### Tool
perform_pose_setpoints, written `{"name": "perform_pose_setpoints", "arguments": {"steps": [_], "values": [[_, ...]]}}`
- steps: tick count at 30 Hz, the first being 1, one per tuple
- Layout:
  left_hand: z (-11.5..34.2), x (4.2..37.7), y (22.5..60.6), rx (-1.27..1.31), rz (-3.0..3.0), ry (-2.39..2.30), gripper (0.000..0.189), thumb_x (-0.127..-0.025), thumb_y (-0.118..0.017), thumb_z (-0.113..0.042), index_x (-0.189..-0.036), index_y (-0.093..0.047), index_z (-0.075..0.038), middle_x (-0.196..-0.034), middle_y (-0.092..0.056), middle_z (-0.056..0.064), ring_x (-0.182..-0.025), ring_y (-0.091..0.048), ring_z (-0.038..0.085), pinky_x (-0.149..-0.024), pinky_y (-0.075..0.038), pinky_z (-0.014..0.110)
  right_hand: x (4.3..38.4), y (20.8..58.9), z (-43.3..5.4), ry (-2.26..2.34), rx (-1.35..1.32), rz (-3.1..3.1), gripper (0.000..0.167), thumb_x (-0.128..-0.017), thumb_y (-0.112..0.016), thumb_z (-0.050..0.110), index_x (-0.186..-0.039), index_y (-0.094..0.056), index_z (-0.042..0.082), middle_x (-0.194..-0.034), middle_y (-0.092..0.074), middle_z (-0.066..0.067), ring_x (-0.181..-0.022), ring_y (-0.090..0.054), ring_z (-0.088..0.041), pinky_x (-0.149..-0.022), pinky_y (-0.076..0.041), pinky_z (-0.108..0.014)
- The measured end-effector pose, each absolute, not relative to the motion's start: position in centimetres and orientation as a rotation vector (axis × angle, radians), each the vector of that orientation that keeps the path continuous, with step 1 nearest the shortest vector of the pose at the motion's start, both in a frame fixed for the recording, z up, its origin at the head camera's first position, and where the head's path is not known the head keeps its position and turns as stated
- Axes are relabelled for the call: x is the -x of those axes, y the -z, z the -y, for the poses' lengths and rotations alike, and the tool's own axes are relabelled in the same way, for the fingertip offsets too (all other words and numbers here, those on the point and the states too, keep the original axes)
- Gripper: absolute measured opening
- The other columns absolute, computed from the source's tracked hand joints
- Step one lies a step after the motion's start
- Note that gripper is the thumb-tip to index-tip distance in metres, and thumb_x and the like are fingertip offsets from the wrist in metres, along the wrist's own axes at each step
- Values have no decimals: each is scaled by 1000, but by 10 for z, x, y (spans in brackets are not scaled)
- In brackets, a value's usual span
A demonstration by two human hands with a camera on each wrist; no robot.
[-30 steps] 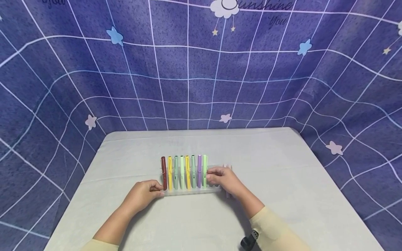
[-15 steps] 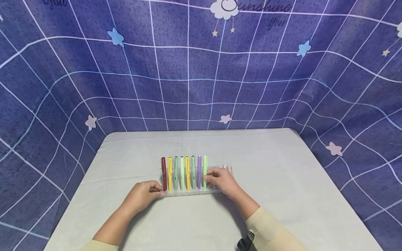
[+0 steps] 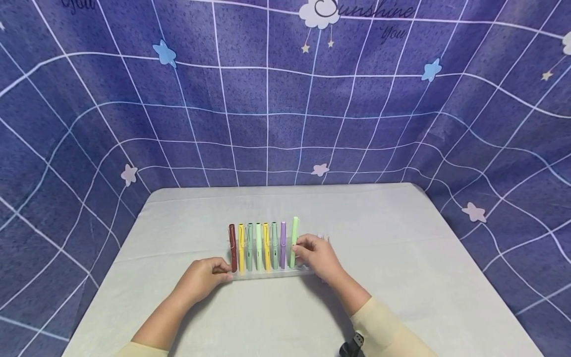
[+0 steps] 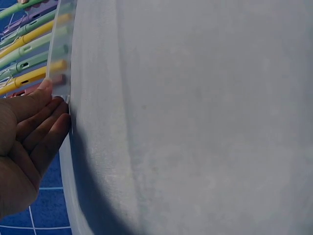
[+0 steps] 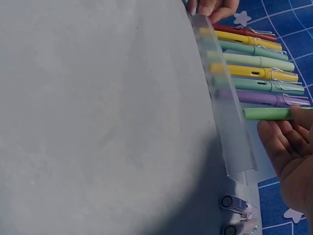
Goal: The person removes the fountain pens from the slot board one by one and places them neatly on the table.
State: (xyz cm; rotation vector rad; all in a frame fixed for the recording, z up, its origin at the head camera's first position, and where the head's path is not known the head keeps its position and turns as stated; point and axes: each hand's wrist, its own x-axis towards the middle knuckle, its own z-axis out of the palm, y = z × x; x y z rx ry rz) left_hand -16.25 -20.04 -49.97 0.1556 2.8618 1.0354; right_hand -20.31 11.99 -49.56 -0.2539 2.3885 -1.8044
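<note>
A clear plastic pen stand [image 3: 267, 274] holds a row of upright pens: a dark red pen [image 3: 233, 248], yellow, green and mint ones, and a purple pen [image 3: 283, 245] toward the right. My left hand [image 3: 204, 277] pinches the stand's left end, thumb on its front lip in the left wrist view. At the right part of the row, my right hand [image 3: 318, 255] pinches a light green pen [image 3: 294, 238] between thumb and fingers. That pen rises higher than its neighbours and leans slightly right. In the right wrist view its lower end [image 5: 252, 114] shows above the stand's lip.
Two pale pinkish-purple objects [image 5: 237, 204] with clips sit just past the stand's right end, partly behind my right hand in the head view. A white cloth covers the table [image 3: 267, 317]. Blue star-patterned fabric [image 3: 267, 124] walls the back and sides.
My right hand has closed on the light green pen and raised it, tilting it a little to the right. The left hand stays on the stand's left end.
</note>
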Motion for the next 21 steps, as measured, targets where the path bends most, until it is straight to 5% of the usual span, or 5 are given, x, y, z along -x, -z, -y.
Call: {"name": "perform_pose_setpoints", "arguments": {"steps": [15,21], "values": [[199,163,499,-134,-2869,-1007,12,-80,-80,-22,-85,-70,-25,-80,-72,-14,-77,-64,4,-82,-52,39,204,479,-148,1835,219,-2396,21,-92,-71,20,-101,-66,1,-95,-70,-16,-87,-69,-39,-77,-59,-47],[199,163,499,-143,-2867,-1013,12,-80,-80,-21,-85,-71,-25,-81,-73,-14,-78,-65,5,-81,-52,39,203,481,-162,1771,149,-2440,16,-92,-70,18,-98,-66,4,-92,-71,-11,-80,-70,-30,-73,-60,-42]]}}
